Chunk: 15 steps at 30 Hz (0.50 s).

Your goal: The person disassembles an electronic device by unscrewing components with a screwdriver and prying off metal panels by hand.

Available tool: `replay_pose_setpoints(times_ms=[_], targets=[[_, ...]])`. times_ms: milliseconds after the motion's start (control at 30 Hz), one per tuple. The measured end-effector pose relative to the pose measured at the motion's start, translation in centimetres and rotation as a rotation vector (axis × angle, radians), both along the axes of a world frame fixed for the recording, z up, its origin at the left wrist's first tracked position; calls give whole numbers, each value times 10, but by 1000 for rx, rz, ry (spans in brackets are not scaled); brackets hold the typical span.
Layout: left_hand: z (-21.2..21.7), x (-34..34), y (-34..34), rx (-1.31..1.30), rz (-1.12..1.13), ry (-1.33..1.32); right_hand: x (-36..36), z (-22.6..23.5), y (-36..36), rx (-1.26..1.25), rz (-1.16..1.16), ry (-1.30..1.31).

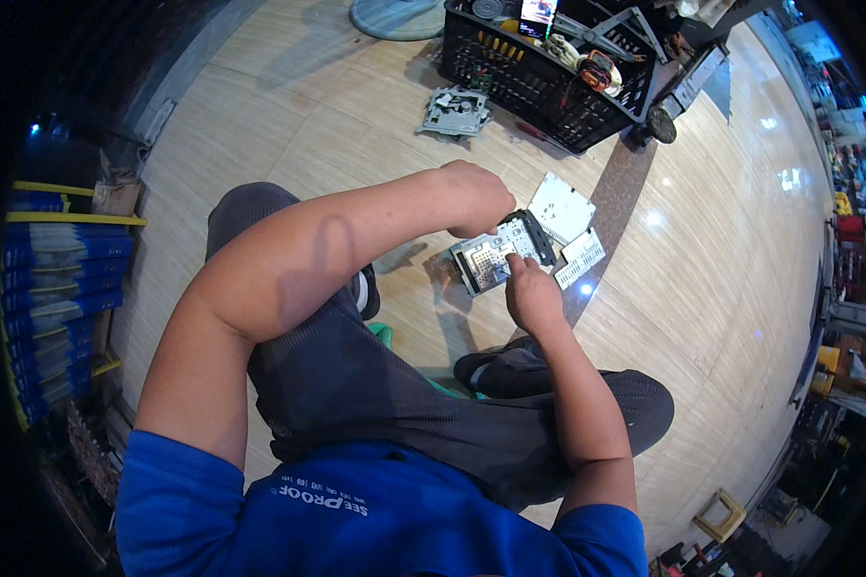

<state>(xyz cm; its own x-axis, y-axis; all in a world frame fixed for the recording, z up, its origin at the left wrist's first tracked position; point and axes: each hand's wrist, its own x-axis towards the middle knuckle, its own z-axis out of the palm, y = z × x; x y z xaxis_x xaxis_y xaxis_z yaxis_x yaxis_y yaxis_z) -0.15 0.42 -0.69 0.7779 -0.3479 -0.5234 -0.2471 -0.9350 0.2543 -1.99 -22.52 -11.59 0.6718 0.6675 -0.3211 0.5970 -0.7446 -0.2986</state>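
Observation:
A metal-cased electronic unit with a perforated silvery face and a black end lies on the floor before me. My left hand is closed in a fist over its far left edge; whatever is inside the fist is hidden. On the near side, my right hand has its index finger and thumb drawn together at the unit's top face. Anything small between those fingertips cannot be made out. Two loose metal plates lie just right of the unit: a whitish square one and a smaller slotted one.
Beyond the hands stands a black plastic crate holding tools, cables and a lit phone. A grey metal mechanism lies left of it. Shelves with blue packages line the left side. A dark strip crosses the tiled floor.

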Motion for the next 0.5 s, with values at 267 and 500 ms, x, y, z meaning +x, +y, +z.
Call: replay_pose_setpoints(times_ms=[267,500], targets=[[-1,0,-1,8,-5,-3,0,-3,-1,32,2,-6],[-1,0,-1,12,-9,-1,0,-5,-2,30,-1,-2]])
